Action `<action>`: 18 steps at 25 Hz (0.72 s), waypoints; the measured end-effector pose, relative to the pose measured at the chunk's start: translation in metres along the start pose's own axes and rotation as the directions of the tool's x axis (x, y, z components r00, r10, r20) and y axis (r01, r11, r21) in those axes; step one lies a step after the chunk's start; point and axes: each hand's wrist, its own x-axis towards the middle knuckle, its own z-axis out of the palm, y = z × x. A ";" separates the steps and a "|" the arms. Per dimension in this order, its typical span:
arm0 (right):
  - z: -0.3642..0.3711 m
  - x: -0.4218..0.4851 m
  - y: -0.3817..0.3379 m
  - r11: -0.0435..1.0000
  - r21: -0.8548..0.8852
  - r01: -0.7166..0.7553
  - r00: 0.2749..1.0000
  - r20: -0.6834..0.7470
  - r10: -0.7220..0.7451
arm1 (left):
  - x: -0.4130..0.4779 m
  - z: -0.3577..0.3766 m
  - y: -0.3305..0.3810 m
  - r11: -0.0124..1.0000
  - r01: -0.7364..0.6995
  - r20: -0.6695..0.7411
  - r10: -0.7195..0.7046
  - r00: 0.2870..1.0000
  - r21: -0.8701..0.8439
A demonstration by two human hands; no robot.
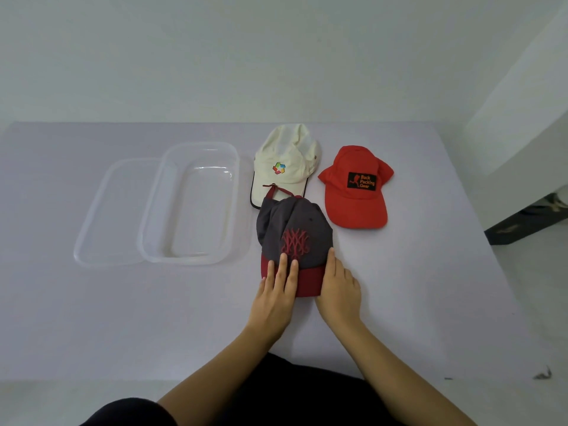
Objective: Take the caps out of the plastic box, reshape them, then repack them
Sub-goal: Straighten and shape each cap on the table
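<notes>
Pressing down on the grey cap (pixel 295 222) w/ both hands: left hand (pixel 275 295) flat on the dark-red brim, fingers straight, slightly spread, tips on the crown. Right hand (pixel 338 289) against the brim's right edge, fingers straight & together. Cap sits on the table (pixel 415 287), centre-front. Beyond it: red cap (pixel 356 204) to the right, apart; white cap (pixel 289 155) behind, its brim overlapped by the grey one. Clear plastic box (pixel 144 229) just left of the caps, resting partly on its lid (pixel 113 210).

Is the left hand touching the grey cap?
Touching. Head view: the left hand lies with straight fingers flat across the grey cap's red brim.
</notes>
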 end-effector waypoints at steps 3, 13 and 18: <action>-0.006 0.003 -0.003 0.999 -0.032 -0.003 1.000 -0.025 0.002 | -0.002 -0.006 -0.003 0.996 0.021 0.002 -0.021 1.000 -0.085; -0.085 0.009 -0.046 0.966 0.127 0.226 0.921 -0.352 -0.169 | 0.010 -0.085 0.025 0.856 0.096 -0.239 -0.247 0.939 -0.508; -0.095 0.009 -0.063 0.923 0.326 0.204 0.964 -0.231 -0.132 | 0.012 -0.091 0.008 0.893 0.002 -0.329 -0.168 0.929 -0.449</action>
